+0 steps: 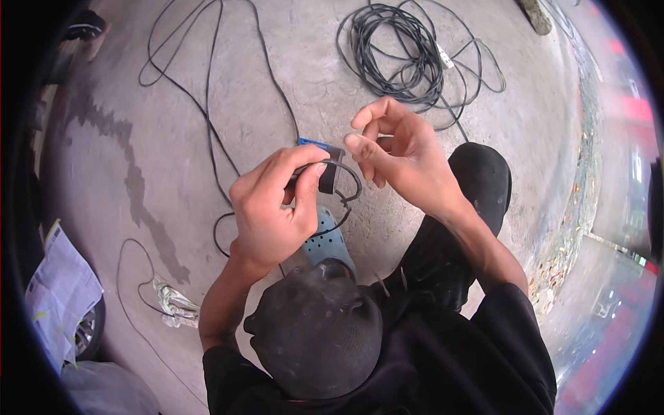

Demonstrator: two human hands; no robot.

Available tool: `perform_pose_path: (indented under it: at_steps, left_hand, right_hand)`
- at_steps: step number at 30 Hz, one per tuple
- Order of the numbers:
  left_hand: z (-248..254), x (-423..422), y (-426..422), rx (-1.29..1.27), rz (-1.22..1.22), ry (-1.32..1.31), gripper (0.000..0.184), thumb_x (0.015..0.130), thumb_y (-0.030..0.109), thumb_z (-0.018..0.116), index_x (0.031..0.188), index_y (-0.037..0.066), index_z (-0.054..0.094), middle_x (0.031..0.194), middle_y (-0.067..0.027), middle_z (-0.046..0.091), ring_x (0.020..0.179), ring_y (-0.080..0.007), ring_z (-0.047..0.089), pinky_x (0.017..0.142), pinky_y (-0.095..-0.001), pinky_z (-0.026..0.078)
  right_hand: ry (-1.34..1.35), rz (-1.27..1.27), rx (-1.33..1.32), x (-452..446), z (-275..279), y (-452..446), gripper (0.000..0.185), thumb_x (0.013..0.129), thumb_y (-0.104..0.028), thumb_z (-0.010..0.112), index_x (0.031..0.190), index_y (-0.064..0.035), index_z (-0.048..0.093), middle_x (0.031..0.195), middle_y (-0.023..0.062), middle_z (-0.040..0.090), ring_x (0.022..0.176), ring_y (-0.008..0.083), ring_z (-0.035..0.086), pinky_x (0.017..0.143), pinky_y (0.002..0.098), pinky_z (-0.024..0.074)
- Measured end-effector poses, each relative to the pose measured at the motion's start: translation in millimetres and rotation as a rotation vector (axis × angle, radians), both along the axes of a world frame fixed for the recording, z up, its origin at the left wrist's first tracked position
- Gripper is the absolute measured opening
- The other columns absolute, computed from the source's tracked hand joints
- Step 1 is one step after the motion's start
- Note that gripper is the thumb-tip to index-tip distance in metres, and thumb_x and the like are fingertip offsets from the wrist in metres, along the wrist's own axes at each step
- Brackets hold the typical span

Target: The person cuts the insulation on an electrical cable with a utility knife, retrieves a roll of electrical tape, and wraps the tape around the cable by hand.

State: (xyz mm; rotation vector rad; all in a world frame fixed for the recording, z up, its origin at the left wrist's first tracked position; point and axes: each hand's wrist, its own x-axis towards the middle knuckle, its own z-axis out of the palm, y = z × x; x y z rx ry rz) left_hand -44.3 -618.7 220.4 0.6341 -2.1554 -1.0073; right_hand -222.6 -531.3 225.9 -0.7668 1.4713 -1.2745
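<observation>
My left hand [273,200] pinches a thin black cable [358,181] between thumb and fingers, and the cable bends in a loop to the right of the fingertips. Part of what lies inside the left hand is hidden by the fingers. To the right, my right hand [408,155] is raised with its fingers curled but apart, and nothing shows between them. Behind the left fingertips is a dark box-shaped object [328,181] with a blue edge, partly covered by the hand. A blue clog [328,238] is on my foot below the cable loop.
A coil of black cable [398,55] lies on the concrete floor [180,131] ahead, with loose cable runs [207,90] at upper left. Left are a crumpled clear plastic piece [174,304], printed paper [62,290] and a wheel [86,332]. My black-clad knees [315,332] are close below.
</observation>
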Motion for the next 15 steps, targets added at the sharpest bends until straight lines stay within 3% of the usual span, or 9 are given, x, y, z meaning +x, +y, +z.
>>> perform_pose_path:
  at_steps: [2, 5, 6, 9, 12, 15]
  left_hand:
    - [-2.9, -1.0, -4.1, 0.144, 0.027, -0.006, 0.010, 0.086, -0.008, 0.067, 0.095, -0.003, 0.067, 0.071, -0.0082, 0.065, 0.056, -0.0078, 0.057, 0.049, -0.0238, 0.043]
    - [-8.8, -1.8, -6.9, 0.341, 0.001, 0.008, 0.005, 0.090, -0.004, 0.065, 0.095, -0.005, 0.066, 0.068, -0.0049, 0.064, 0.059, -0.0029, 0.054, 0.051, -0.0218, 0.041]
    - [-6.9, -3.2, -6.5, 0.418, -0.006, 0.007, 0.005, 0.091, -0.003, 0.064, 0.095, -0.005, 0.066, 0.068, -0.0041, 0.064, 0.059, -0.0025, 0.053, 0.051, -0.0213, 0.041]
    - [3.1, -6.2, -6.9, 0.606, -0.040, -0.006, 0.008, 0.094, 0.000, 0.062, 0.095, -0.007, 0.065, 0.068, -0.0019, 0.064, 0.059, -0.0017, 0.051, 0.052, -0.0202, 0.038]
    - [5.7, -3.7, -12.3, 0.721, -0.092, -0.039, 0.013, 0.096, 0.004, 0.060, 0.095, -0.007, 0.065, 0.066, -0.0010, 0.062, 0.057, -0.0015, 0.048, 0.050, -0.0200, 0.036]
    - [7.1, -2.1, -19.7, 0.853, -0.135, -0.055, 0.016, 0.097, 0.008, 0.060, 0.097, -0.007, 0.066, 0.064, -0.0013, 0.060, 0.052, -0.0016, 0.045, 0.046, -0.0203, 0.033]
  right_hand:
    - [0.101, 0.023, -0.204, 3.5, -4.5, 5.6, 0.014, 0.090, -0.008, 0.072, 0.097, -0.0042, 0.060, 0.089, 0.0035, 0.063, 0.073, 0.0113, 0.061, 0.060, 0.0254, 0.0475]
    - [0.714, 0.143, -0.347, 6.8, 1.9, 10.7, 0.022, 0.085, -0.004, 0.074, 0.104, -0.0056, 0.062, 0.096, 0.0049, 0.062, 0.079, 0.0159, 0.061, 0.067, 0.0290, 0.0500]
    - [0.868, 0.119, -0.419, 8.8, -3.6, 10.9, 0.032, 0.076, 0.001, 0.076, 0.105, -0.0084, 0.065, 0.097, 0.0060, 0.062, 0.075, 0.0190, 0.060, 0.064, 0.0297, 0.0508]
    - [1.125, 0.140, -0.496, 3.7, -14.0, 14.4, 0.023, 0.072, -0.005, 0.074, 0.092, -0.0125, 0.066, 0.097, 0.0025, 0.059, 0.080, 0.0223, 0.062, 0.067, 0.0354, 0.0516]
    - [1.321, 0.074, -0.562, -3.2, -17.4, 11.5, 0.024, 0.062, -0.002, 0.077, 0.081, -0.0131, 0.069, 0.095, 0.0025, 0.061, 0.074, 0.0173, 0.060, 0.058, 0.0305, 0.0506]
    - [1.397, 0.002, -0.550, -4.2, -16.6, 12.1, 0.023, 0.059, -0.007, 0.080, 0.078, -0.0149, 0.069, 0.093, 0.0008, 0.060, 0.073, 0.0171, 0.060, 0.058, 0.0303, 0.0502]
